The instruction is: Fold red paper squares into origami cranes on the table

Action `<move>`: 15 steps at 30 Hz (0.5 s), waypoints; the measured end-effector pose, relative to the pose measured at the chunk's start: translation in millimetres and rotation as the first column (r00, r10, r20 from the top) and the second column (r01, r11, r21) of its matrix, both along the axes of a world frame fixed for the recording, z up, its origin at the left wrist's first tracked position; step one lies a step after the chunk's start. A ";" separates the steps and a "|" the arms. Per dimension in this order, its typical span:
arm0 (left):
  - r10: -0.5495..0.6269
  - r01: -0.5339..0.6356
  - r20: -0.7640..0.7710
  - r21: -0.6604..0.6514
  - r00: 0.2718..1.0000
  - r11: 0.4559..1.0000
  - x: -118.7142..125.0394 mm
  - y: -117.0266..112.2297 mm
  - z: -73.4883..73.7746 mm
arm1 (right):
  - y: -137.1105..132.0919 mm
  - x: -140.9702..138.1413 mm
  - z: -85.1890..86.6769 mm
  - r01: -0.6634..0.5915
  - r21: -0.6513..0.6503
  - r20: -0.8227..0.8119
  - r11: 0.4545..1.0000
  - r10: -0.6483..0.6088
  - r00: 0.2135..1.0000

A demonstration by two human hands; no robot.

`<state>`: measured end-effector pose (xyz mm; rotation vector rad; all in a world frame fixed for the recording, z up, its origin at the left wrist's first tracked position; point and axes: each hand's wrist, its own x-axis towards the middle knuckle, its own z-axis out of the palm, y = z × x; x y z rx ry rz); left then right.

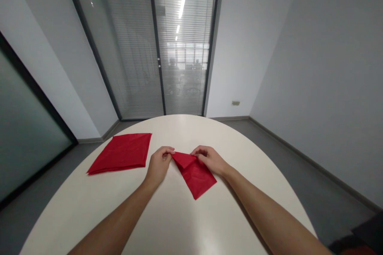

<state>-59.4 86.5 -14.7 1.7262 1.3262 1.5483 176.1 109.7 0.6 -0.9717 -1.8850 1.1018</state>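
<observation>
A red napkin (pixel 194 173), partly folded into a pointed shape, lies on the round white table (pixel 179 215) in front of me. My left hand (pixel 159 164) pinches its upper left corner with closed fingers. My right hand (pixel 209 158) is closed on its upper right edge. The napkin's lower point faces me.
A stack of flat red napkins (pixel 122 152) lies on the table to the left of my hands. Beyond the table's far edge stand glass doors with blinds (pixel 155 48). Grey floor surrounds the table on both sides.
</observation>
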 end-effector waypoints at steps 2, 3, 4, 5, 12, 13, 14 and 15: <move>0.001 -0.001 0.010 0.001 1.000 1.000 1.3 0.1 2.6 | -1.7 -0.3 3.9 -0.028 -0.007 -0.007 1.000 0.028 1.000; 0.001 -0.001 0.013 0.000 1.000 1.000 1.9 0.1 4.0 | -2.2 -0.7 5.2 -0.038 -0.013 -0.012 0.999 0.038 0.999; 0.000 0.000 0.012 0.000 1.000 1.000 2.4 0.0 5.4 | -2.5 -1.1 5.9 -0.047 -0.022 -0.019 0.999 0.047 0.999; -0.002 0.002 0.011 -0.001 1.000 1.000 2.9 -0.4 6.8 | -2.5 -1.6 5.9 -0.053 -0.030 -0.028 0.998 0.052 0.998; -0.021 0.033 0.088 -0.130 0.996 0.991 8.2 -8.3 14.6 | 1.9 -3.9 -2.6 -0.038 -0.022 -0.057 0.999 0.037 0.998; -0.020 0.034 0.102 -0.133 0.995 0.991 9.0 -9.1 14.9 | 2.1 -4.1 -2.8 -0.028 -0.017 -0.056 0.999 0.027 0.998; -0.022 0.036 0.110 -0.131 0.994 0.991 9.5 -9.5 15.0 | 2.0 -4.3 -2.4 -0.020 -0.013 -0.053 1.000 0.019 0.998; -0.026 0.042 0.114 -0.132 0.993 0.990 9.8 -9.5 14.9 | 1.5 -4.6 -1.6 -0.014 -0.011 -0.047 1.000 0.014 0.999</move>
